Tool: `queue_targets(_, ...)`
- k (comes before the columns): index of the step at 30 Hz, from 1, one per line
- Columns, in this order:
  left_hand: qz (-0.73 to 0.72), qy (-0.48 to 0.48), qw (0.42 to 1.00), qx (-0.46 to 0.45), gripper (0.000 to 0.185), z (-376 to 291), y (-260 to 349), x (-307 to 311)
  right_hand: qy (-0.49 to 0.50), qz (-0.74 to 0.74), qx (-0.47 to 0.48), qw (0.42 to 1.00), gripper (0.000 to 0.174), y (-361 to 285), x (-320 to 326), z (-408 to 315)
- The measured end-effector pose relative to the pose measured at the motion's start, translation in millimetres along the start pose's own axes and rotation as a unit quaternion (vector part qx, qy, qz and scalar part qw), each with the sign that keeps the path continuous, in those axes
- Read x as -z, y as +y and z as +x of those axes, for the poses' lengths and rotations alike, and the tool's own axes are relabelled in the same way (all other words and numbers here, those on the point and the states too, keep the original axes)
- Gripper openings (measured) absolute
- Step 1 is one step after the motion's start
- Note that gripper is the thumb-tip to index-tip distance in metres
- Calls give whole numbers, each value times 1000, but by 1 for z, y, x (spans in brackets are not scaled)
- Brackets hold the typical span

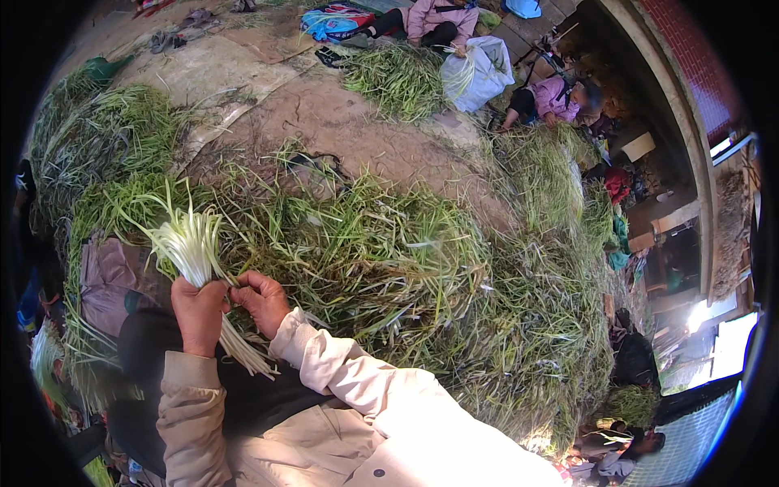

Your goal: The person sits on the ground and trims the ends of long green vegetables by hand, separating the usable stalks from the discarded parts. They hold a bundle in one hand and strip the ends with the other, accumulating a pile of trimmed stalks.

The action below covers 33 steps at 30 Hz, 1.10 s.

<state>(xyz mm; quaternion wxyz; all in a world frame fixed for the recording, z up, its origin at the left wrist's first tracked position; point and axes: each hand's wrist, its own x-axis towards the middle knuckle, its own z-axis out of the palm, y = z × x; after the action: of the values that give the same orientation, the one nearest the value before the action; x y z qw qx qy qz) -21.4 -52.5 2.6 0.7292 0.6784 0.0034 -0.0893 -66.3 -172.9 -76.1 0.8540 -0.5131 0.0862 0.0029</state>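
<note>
A bunch of long, pale stems with yellow-green leaf tips [190, 246], resembling blanched chives, is clasped in my left hand [199, 313] above my dark-trousered lap. Its white stem ends [246, 353] stick out below the fist, pointing down and right, while the leafy tips fan out above it. Right beside the fist, my right hand [263, 299] pinches a thin green strand [232, 280] between thumb and forefinger. The strand's full length is hidden by the fingers. Just beyond my hands spreads a wide heap of loose green leaves [377, 262], some of them brownish.
Another heap of greens [115, 134] lies at the left, near a brown plastic sheet [112, 280]. Across the bare dirt floor [341, 122], one person [441, 21] sits by a white sack [478, 73]. A second person in pink [557, 100] handles greens at the right.
</note>
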Motion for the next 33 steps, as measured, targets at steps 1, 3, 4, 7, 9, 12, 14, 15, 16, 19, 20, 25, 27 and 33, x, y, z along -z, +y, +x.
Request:
queue_targets(1, 1, 6, 1000, -3, 9, -1, 1, -1, 4, 19, -3, 1000, 13, 0, -1, -1)
queue_targets(3, 2, 18, 1000, -8, 8, -2, 5, -5, 22, 50, 18, 998, 14, 10, 2, 3)
queue_targets(4, 3, 21, 1000, -4, 8, -3, 5, -6, 31, 66, 27, 997, 15, 15, 4, 4)
queue_targets(7, -12, 29, 999, 7, 7, -4, 5, -9, 46, 126, 22, 991, 14, 21, 10, 3)
queue_targets(9, -39, 40, 998, 14, 6, -6, 5, -5, 60, 173, 25, 983, 13, 21, 8, 2)
queue_targets(12, -49, 8, 998, 26, 8, -2, 5, 2, 75, 148, 12, 986, 13, 10, 7, 5)
queue_targets(14, -40, -4, 999, 35, 7, -3, 12, 5, 69, 140, -22, 988, 16, 7, 12, 1)
queue_targets(15, -60, 5, 997, 41, 9, -1, 7, 7, 56, 159, -44, 985, 20, 6, 19, 1)
queue_targets(16, -81, 15, 995, 58, 11, -1, 6, 7, 55, 167, -40, 984, 20, 6, 26, 2)
queue_targets(19, -72, 17, 994, 79, 13, -1, 4, 13, 94, 156, -59, 981, 16, -6, 12, -4)
queue_targets(20, -83, 23, 993, 82, 13, 0, 3, 14, 80, 130, -51, 987, 13, -5, 11, -5)
queue_targets(25, -76, 15, 995, 70, 7, 1, -3, 18, 64, 50, 6, 997, 4, 3, -8, -2)
queue_targets(27, -80, 35, 994, 73, 7, -1, 0, 21, 63, -22, 16, 998, 5, 2, -2, -1)
queue_targets(33, -106, 34, 990, 82, 11, -1, 4, 29, 90, -130, 69, 985, 2, 1, 81, 1)
